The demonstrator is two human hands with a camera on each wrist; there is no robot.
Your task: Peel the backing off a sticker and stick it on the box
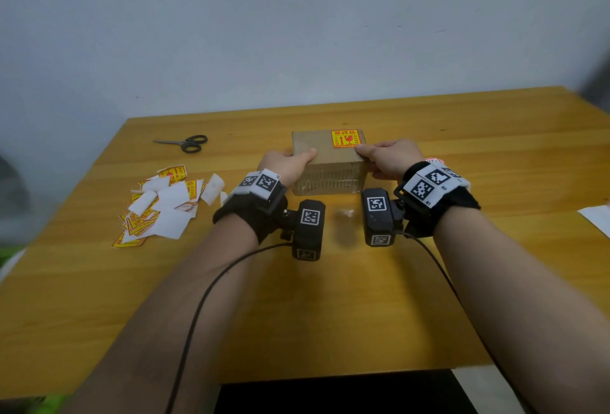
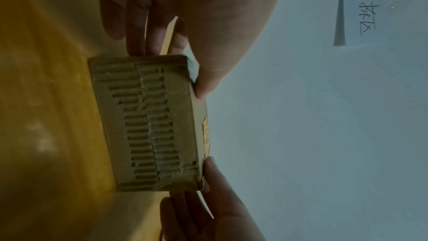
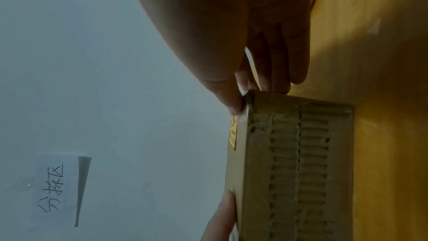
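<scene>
A small brown cardboard box (image 1: 326,162) stands on the wooden table (image 1: 330,298), with a yellow and red sticker (image 1: 346,139) flat on the right part of its top. My left hand (image 1: 290,162) grips the box's left end, thumb on the top and fingers down the side. My right hand (image 1: 386,156) grips the right end, its thumb tip on the top at the sticker's near right corner. The left wrist view shows the box's (image 2: 148,122) ribbed near face, the left hand (image 2: 185,16) and the right hand (image 2: 208,199). In the right wrist view the sticker (image 3: 234,133) shows edge-on beside my right thumb.
Black scissors (image 1: 188,143) lie at the back left. A pile of stickers and white peeled backings (image 1: 165,205) is spread left of my left wrist. A white sheet (image 1: 597,219) pokes in at the right edge. A handwritten note (image 3: 57,188) hangs on the wall.
</scene>
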